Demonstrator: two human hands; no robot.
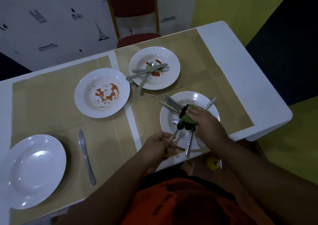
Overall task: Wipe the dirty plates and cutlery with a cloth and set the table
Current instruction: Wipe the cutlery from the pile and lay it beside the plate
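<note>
dim overall | glare on plates (pixel 36 171) | wide-angle edge bending | soft focus

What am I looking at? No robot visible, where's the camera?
No machine here: one camera worn on a person's head looks down at their bare hands. The left hand pinches the handle of a piece of cutlery; the right hand grips a green cloth round its other end, above a plate holding more cutlery. Also on the table: a sauce-stained plate, a farther stained plate carrying cutlery, and a clean plate with a knife beside it.
</note>
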